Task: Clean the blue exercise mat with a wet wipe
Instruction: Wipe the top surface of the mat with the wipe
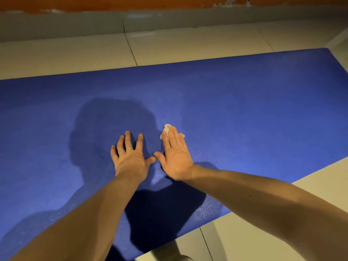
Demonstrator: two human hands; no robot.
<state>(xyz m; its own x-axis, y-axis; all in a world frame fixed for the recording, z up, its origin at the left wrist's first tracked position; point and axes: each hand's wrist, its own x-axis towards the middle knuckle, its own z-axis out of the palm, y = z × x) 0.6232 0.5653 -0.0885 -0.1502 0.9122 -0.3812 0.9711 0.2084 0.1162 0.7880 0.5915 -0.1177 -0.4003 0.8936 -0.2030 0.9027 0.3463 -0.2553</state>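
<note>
Tiled floor (188,44); blue mat (244,110) flat; right hand (175,157) presses crumpled wipe (166,129).

Pale floor tiles (188,46) (dark grout) meet a grey skirting (75,25).

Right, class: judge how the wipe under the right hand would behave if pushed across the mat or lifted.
The wipe looks crumpled and thin, so it is probably floppy and light. Pressed under the flat right hand, it would likely bunch rather than slide evenly on the grainy mat.
</note>
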